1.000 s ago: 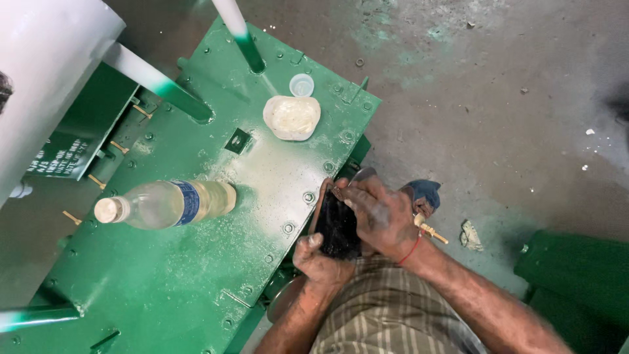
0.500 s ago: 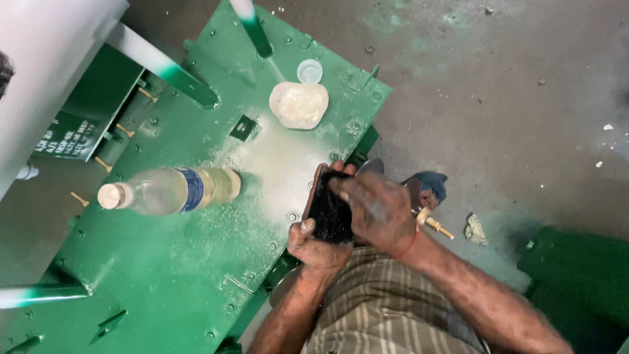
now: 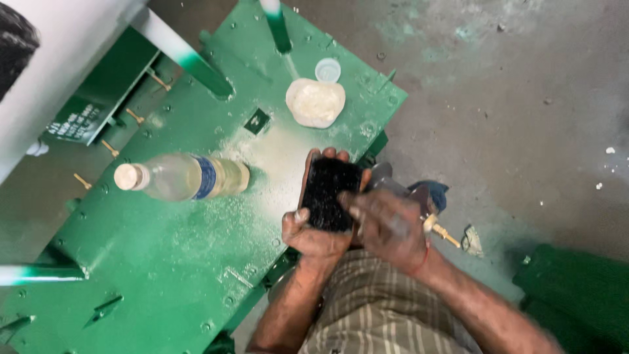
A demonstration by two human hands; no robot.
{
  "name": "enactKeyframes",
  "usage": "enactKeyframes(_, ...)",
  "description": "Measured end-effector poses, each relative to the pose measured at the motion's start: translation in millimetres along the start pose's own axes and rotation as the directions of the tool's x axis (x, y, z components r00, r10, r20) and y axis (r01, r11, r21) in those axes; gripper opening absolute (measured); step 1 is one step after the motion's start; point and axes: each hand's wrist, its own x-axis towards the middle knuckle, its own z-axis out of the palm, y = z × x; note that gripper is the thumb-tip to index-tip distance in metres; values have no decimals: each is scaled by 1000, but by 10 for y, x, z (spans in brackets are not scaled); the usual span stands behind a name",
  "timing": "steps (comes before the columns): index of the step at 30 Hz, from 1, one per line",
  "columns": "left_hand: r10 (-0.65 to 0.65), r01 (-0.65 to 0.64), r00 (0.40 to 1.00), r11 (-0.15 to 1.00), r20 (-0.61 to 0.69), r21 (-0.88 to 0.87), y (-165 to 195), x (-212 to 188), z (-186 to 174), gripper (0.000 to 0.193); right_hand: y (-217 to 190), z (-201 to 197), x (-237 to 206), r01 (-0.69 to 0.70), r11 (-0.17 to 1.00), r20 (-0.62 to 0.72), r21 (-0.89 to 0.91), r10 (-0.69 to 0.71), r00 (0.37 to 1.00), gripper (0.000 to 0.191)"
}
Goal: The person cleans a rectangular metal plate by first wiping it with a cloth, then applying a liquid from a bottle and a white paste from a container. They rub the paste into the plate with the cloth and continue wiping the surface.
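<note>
My left hand [image 3: 313,234] grips a flat black rectangular pad [image 3: 331,191] from below, holding it over the near edge of the green metal top [image 3: 164,255]. My right hand [image 3: 388,225] rests against the pad's right side, fingers curled on its edge. A clear plastic bottle [image 3: 183,177] with a blue label band and a pale cap stands on the green top, to the left of the pad. A white lump of paste or powder in a small dish [image 3: 315,102] lies beyond the pad, with a small clear lid [image 3: 327,69] next to it.
White powder is smeared over the green top between bottle and dish. White-and-green posts [image 3: 187,56] rise from the top, and a large white cylinder [image 3: 59,72] fills the upper left. Grey concrete floor lies to the right, with a green object [image 3: 576,295] at lower right.
Both hands have lifted the black pad up and forward, from beside the top's edge to over it. The view has shifted slightly.
</note>
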Motion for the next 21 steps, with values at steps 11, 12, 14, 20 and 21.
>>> enactKeyframes(11, -119, 131, 989, 981, 89, -142, -45, -25, 5, 80, 84, -156, -305, 159, 987, 265, -30, -146, 953, 51)
enactKeyframes(12, -126, 134, 990, 981, 69, -141, -13, -36, 11, 78, 45, -159, -267, 155, 986, 305, -55, -131, 943, 52)
enactKeyframes(14, -152, 162, 986, 975, 71, -153, 46, -69, 19, 75, -34, -165, -194, 161, 987, 277, -21, -148, 949, 51)
enactKeyframes(20, -183, 183, 983, 983, -15, -16, 33, -218, 18, 74, -200, -220, -39, 179, 980, 252, -82, -153, 956, 49)
enactKeyframes(21, -207, 207, 978, 978, -37, 7, -12, -243, 18, 75, -216, -215, -19, 167, 980, 277, -110, -132, 952, 52)
